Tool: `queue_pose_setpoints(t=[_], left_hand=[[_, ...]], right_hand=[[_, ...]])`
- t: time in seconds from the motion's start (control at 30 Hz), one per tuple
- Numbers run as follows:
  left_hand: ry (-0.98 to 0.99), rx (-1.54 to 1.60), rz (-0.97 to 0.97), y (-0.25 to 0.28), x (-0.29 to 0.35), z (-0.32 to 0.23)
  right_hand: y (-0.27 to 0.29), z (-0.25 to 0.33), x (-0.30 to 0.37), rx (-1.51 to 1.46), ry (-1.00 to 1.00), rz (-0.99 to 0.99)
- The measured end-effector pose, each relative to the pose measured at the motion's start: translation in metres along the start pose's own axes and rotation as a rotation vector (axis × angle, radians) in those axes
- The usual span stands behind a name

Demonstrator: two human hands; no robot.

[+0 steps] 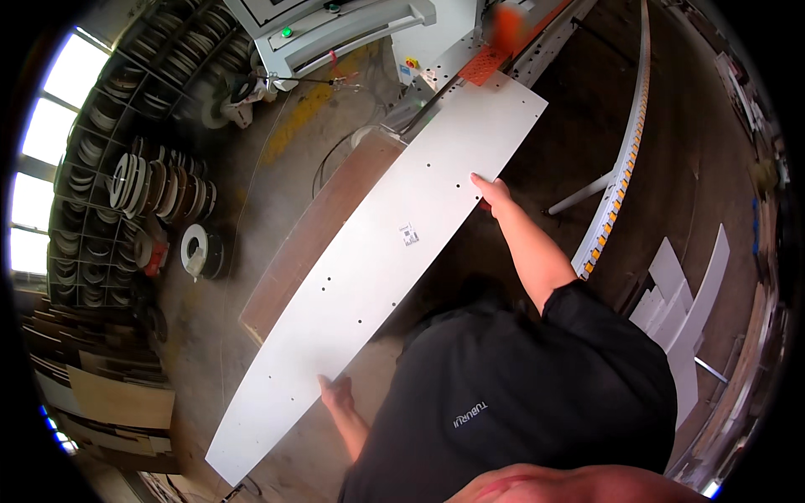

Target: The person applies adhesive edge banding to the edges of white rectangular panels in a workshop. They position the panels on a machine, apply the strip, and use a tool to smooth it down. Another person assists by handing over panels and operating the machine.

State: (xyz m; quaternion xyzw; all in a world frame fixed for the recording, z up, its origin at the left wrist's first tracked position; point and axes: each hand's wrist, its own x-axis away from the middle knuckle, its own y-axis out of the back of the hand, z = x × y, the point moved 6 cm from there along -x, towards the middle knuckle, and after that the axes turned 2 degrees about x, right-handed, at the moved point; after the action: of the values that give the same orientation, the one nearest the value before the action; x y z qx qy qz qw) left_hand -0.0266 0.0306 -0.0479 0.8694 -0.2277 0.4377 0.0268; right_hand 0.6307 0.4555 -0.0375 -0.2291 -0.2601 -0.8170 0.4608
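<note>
A long white panel [369,243] with several small dark holes and a small printed label [409,235] stretches diagonally in front of me. My left hand [337,391] grips its near edge toward the lower left end, thumb on top. Farther along the same edge, my right hand [493,193] is closed on the panel, its thumb also on the upper face. The fingers of both hands are mostly hidden under the board. At the panel's far end is an orange perforated guard [482,65] on a machine.
A brown board [323,226] lies beyond the panel. A grey machine console [335,42] stands at the back. Racks of edging rolls [163,184] and stacked boards [117,398] line the left. A curved roller rail [616,197] and white panels [683,310] are at right.
</note>
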Motion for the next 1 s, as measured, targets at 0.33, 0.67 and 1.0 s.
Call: queue_pose_setpoints(t=[0.33,0.67,1.0], left_hand=[[0.004,-0.357,-0.318,-0.014,0.013,-0.018],[-0.106,-0.261,-0.416,-0.06,0.021,-0.026],[0.0,-0.268,-0.498,-0.076,0.018,-0.007]], right_hand=[[-0.018,0.015,-0.03,0.11,0.189,0.021],[-0.029,0.068,-0.011,0.193,0.181,-0.095],[-0.035,0.077,-0.029,0.005,0.248,-0.075]])
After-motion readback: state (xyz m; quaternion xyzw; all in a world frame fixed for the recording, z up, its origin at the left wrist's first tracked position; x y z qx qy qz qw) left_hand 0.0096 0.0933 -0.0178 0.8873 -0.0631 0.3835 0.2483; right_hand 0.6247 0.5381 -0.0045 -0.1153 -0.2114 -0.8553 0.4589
